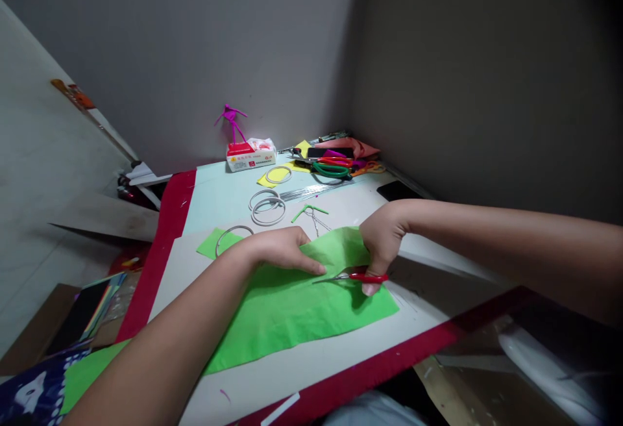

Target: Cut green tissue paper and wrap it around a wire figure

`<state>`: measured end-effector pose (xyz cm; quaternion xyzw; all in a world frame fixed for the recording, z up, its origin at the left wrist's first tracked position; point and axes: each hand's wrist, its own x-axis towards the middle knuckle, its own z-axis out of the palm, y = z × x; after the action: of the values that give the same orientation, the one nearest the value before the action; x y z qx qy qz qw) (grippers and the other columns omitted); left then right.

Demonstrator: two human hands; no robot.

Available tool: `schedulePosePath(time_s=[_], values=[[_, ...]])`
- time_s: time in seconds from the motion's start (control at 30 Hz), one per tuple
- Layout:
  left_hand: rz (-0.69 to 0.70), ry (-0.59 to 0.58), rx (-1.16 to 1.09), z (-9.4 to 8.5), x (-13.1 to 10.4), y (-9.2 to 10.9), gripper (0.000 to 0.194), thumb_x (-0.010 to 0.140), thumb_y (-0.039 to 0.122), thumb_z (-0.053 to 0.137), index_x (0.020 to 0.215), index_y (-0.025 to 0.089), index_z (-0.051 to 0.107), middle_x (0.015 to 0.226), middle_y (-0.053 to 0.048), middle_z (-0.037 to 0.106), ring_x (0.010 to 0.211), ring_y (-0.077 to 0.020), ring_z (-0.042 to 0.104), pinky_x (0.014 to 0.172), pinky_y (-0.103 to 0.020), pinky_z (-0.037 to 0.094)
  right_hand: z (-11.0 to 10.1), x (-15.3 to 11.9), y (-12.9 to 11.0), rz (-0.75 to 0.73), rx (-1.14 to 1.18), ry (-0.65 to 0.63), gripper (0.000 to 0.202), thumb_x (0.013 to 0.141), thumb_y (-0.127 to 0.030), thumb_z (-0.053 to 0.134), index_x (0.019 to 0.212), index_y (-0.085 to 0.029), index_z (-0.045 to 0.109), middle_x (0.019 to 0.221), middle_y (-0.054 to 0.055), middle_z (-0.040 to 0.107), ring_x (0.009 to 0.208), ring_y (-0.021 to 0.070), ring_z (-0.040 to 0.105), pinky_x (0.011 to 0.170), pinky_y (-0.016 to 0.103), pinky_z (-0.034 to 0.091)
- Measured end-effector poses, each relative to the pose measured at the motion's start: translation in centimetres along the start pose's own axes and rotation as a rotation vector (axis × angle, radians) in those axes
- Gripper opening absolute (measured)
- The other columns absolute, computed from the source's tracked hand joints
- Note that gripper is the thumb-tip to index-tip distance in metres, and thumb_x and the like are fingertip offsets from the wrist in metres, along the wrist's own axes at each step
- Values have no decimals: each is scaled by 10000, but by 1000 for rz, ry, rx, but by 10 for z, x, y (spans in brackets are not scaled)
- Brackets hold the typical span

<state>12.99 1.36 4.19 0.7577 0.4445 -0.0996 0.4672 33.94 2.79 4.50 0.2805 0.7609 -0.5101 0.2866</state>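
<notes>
A: What is lying furthest left?

B: A blue item with a white print (29,393) is occupying the lower corner, and some coloured sheets (100,309) are lying beyond it, beside the red-edged desk (178,205).

A: And on the desk?

B: A small green piece (208,245) is resting near the left edge, with a pale ring (233,226) overlapping it. Further back, a magenta figure (230,116) is standing at a tissue box (250,156); whether it is standing on the box or behind it, one cannot tell.

A: Where is the green sheet (292,328)?

B: It is spreading across the front middle of the desk, running partly beneath the left forearm (195,322).

A: What is the left hand (285,247) doing?

B: It is gripping the sheet near its far side, its thumb pressing on top. Beyond that hand, a bent green stick (317,209) is lying, and green-handled scissors (324,171) are resting in the pile at the back.

A: And the right hand (384,238)?

B: It is grasping red-handled scissors (372,278), whose blades are pointing left at the sheet, toward the other thumb. Beyond the right wrist, a dark flat object (398,190) is lying near the wall.
</notes>
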Motion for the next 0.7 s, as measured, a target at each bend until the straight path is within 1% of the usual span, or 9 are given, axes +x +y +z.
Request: schedulePosePath(time_s=[0.03,0.07,0.2,0.3,0.4,0.5,0.63,0.7], values=[[0,-2,0,0,0,0,391,639,531,725,808,178,745,799,-32,749,681,-174,637,591,-234,460,-1,0,1,7,-11,-50,551,517,-612,778,806,-148,706,751,-10,625,813,192,578,727,273,459],[1,-3,-2,0,1,-1,398,641,535,722,818,179,745,816,-36,752,698,-181,644,600,-238,464,-2,1,2,16,-20,-72,558,534,-620,767,822,-147,704,755,-7,624,817,193,577,734,276,461],[9,-14,-8,1,3,-3,416,641,546,721,838,181,748,871,-52,761,768,-207,662,631,-250,471,-3,1,5,65,-45,-51,610,544,-627,760,907,-142,697,786,-6,628,816,192,580,752,286,463],[16,-18,-15,0,4,-4,419,636,546,726,841,182,750,886,-56,763,790,-214,665,646,-257,473,-3,0,3,89,-97,-30,610,540,-640,753,890,-141,707,787,-7,631,805,189,577,755,287,456],[17,-18,-21,0,4,-5,400,633,528,735,834,182,751,872,-54,763,780,-209,667,650,-259,474,-3,-2,-1,204,-202,4,609,557,-676,719,847,-141,724,737,-6,624,739,182,560,707,293,444],[10,-11,-23,0,3,-5,390,631,518,738,828,182,751,858,-53,763,765,-206,667,646,-263,473,-4,-3,-4,300,-274,28,620,570,-695,699,850,-144,739,716,0,624,727,188,552,684,299,428],[3,-12,-23,0,2,-4,393,625,532,736,825,193,750,859,-43,762,764,-204,668,641,-264,474,-3,-2,-2,300,-249,18,610,579,-684,703,857,-143,744,719,2,634,729,180,548,700,298,423],[1,-12,-20,0,2,-3,390,621,529,741,819,193,749,845,-42,760,751,-200,664,634,-263,471,-2,-1,0,209,-174,56,597,543,-661,739,810,-127,741,689,4,626,701,174,543,683,295,426]])
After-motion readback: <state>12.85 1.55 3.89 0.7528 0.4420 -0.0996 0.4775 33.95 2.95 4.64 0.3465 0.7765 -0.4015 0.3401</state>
